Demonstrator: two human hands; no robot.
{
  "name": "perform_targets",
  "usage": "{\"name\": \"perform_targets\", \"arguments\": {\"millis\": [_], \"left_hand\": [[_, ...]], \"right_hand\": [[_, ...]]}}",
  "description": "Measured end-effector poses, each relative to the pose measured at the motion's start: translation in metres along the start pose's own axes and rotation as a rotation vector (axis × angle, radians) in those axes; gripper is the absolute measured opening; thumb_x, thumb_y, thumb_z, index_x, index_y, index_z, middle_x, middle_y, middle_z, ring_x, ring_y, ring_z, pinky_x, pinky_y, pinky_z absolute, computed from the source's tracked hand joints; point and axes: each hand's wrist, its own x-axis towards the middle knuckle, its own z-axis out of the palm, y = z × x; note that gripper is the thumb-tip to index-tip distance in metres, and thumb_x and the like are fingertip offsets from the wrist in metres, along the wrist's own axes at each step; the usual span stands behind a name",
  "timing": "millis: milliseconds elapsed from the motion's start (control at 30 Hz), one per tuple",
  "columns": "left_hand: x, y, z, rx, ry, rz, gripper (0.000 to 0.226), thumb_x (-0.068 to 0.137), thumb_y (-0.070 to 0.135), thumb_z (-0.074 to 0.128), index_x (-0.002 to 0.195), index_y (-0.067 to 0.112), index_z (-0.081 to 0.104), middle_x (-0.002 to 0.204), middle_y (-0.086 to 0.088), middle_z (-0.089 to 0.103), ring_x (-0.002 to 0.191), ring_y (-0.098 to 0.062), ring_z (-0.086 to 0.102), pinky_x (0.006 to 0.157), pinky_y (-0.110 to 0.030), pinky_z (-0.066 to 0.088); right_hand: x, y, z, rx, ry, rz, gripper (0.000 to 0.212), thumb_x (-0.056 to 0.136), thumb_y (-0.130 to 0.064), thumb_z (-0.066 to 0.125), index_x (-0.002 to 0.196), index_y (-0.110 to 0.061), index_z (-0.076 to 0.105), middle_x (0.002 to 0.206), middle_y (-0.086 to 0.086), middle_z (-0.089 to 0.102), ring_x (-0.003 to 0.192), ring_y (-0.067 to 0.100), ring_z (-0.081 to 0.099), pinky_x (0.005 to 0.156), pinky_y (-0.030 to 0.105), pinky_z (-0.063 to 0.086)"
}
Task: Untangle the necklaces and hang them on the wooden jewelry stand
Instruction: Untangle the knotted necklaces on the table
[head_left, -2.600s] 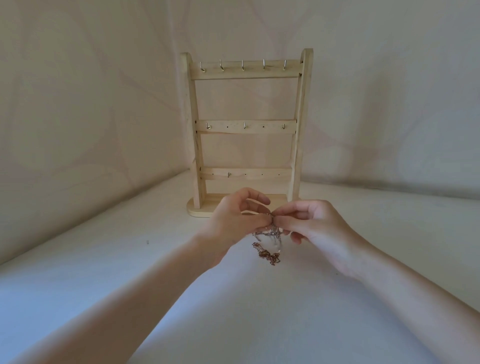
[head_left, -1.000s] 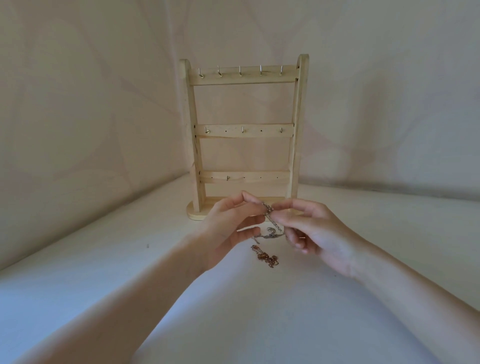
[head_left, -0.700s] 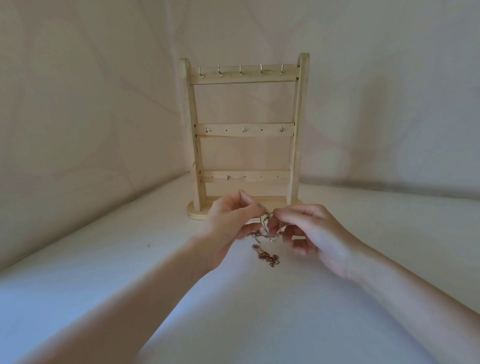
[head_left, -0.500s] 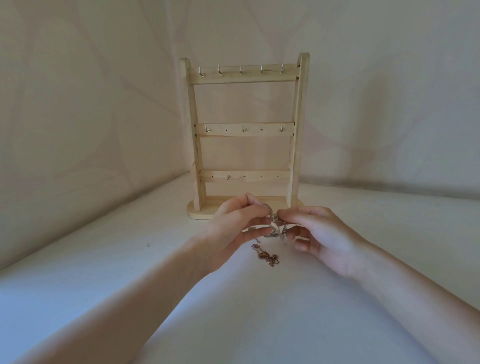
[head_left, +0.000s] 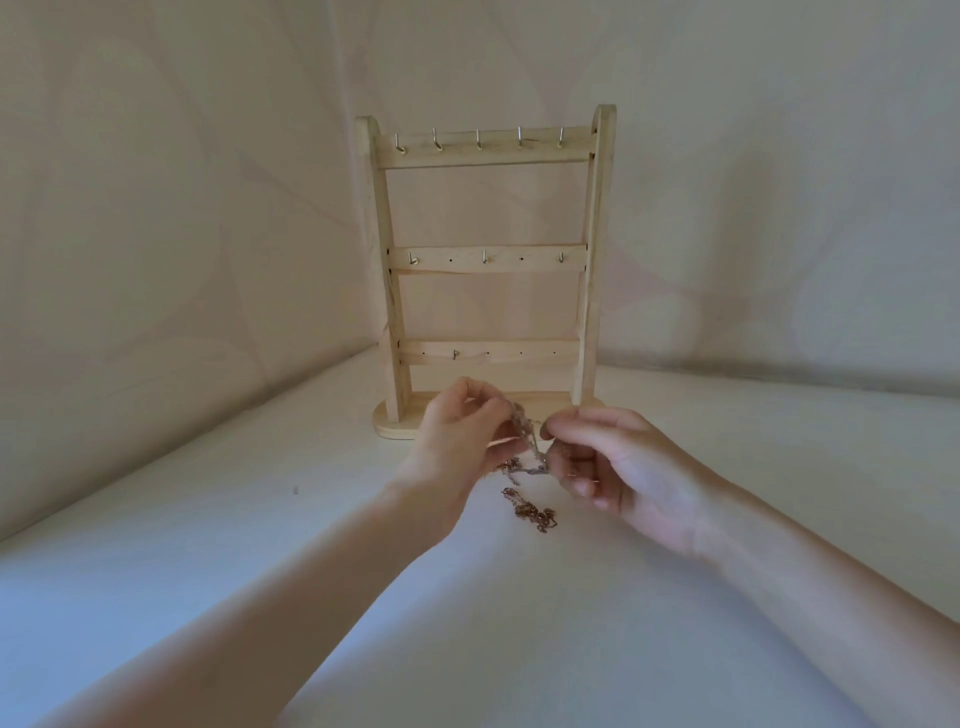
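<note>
While the left hand (head_left: 457, 441) and the right hand (head_left: 618, 467) pinch the tangled copper and silver chain necklaces (head_left: 524, 467) just above the pale tabletop (head_left: 467, 623), a loose copper end lies on it. Pulling hard would probably tighten the knot; better to tease the loops apart gently. All hooks of the light wooden jewelry stand (head_left: 485, 260) are bare.

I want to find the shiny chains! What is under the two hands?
Under the left hand and right hand, a coppery chain trails onto the white table. The tangle pinched between them is partly covered by fingers.
</note>
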Motion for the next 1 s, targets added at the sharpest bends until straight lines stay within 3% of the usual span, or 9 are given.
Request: {"name": "perform_targets", "arguments": {"millis": [100,233,400,533,600,700,833,900,1000], "left_hand": [[0.001,0.004,-0.001,-0.241,-0.044,-0.126,0.014,0.093,-0.001,0.043,0.084,0.009,0.044,0.066,-0.004,0.051,0.046,-0.010,0.047,0.049,-0.021,0.044],[-0.001,0.003,-0.001,0.111,-0.006,-0.012,0.011,0.096,0.013,0.045,0.086,0.015,0.045,0.061,0.002,0.049,0.039,-0.009,0.038,0.047,-0.023,0.037],[0.000,0.005,-0.004,0.164,-0.002,-0.108,0.029,0.095,0.035,0.048,0.076,0.012,0.052,0.064,0.000,0.053,0.045,-0.012,0.048,0.042,-0.020,0.039],[-0.002,0.008,-0.004,0.131,-0.116,-0.231,0.052,0.091,0.058,0.035,0.081,0.011,0.056,0.065,-0.003,0.063,0.052,-0.018,0.058,0.045,-0.022,0.041],[-0.003,0.007,-0.003,0.162,-0.166,-0.252,0.060,0.089,0.063,0.032,0.087,0.009,0.059,0.069,-0.004,0.065,0.056,-0.020,0.061,0.045,-0.022,0.042],[-0.004,0.005,-0.001,0.209,-0.196,-0.238,0.060,0.088,0.064,0.032,0.077,0.010,0.057,0.066,-0.003,0.064,0.059,-0.020,0.062,0.046,-0.023,0.044],[-0.001,0.008,-0.005,0.219,-0.079,-0.179,0.048,0.096,0.046,0.036,0.075,0.008,0.057,0.058,-0.002,0.060,0.049,-0.016,0.054,0.045,-0.022,0.042],[0.002,0.007,-0.008,0.261,0.011,-0.144,0.041,0.098,0.036,0.038,0.073,0.009,0.056,0.054,-0.001,0.058,0.047,-0.015,0.051,0.044,-0.021,0.041],[0.006,0.004,-0.009,0.288,0.088,-0.086,0.038,0.098,0.024,0.042,0.068,0.006,0.056,0.061,-0.004,0.057,0.051,-0.014,0.053,0.048,-0.022,0.049]], "right_hand": [[0.002,0.004,0.002,0.010,0.012,-0.004,0.011,0.091,-0.011,0.053,0.082,-0.009,0.058,0.069,0.005,0.065,0.046,0.011,0.049,0.037,0.018,0.029],[0.005,0.009,0.000,-0.037,0.069,0.006,0.008,0.089,-0.010,0.057,0.083,-0.008,0.061,0.080,0.005,0.064,0.053,0.010,0.052,0.042,0.020,0.035],[0.003,0.009,0.001,-0.085,0.105,-0.049,0.007,0.090,-0.009,0.057,0.084,-0.005,0.060,0.080,0.007,0.065,0.055,0.012,0.054,0.042,0.021,0.036],[0.001,0.008,0.002,-0.170,0.110,-0.158,0.012,0.085,-0.014,0.065,0.097,-0.012,0.065,0.086,0.000,0.065,0.066,0.010,0.059,0.049,0.023,0.043],[0.000,0.006,0.003,-0.224,0.081,-0.205,0.009,0.082,-0.018,0.068,0.091,-0.017,0.070,0.078,-0.006,0.066,0.066,0.007,0.058,0.054,0.022,0.044],[0.001,0.008,0.005,-0.332,0.106,-0.265,0.005,0.081,-0.017,0.069,0.077,-0.015,0.071,0.071,-0.004,0.065,0.063,0.006,0.054,0.058,0.020,0.043],[0.005,0.002,-0.006,0.028,0.197,-0.233,0.015,0.087,-0.007,0.058,0.075,-0.009,0.068,0.068,-0.001,0.066,0.067,0.010,0.058,0.065,0.023,0.046],[0.006,-0.003,-0.010,0.259,0.169,-0.149,0.018,0.088,-0.005,0.053,0.073,-0.007,0.063,0.065,0.001,0.063,0.068,0.013,0.059,0.073,0.027,0.047],[0.007,-0.003,-0.005,0.392,0.083,-0.059,0.024,0.089,-0.007,0.045,0.066,-0.008,0.052,0.065,0.004,0.054,0.072,0.019,0.056,0.079,0.031,0.046]]}}
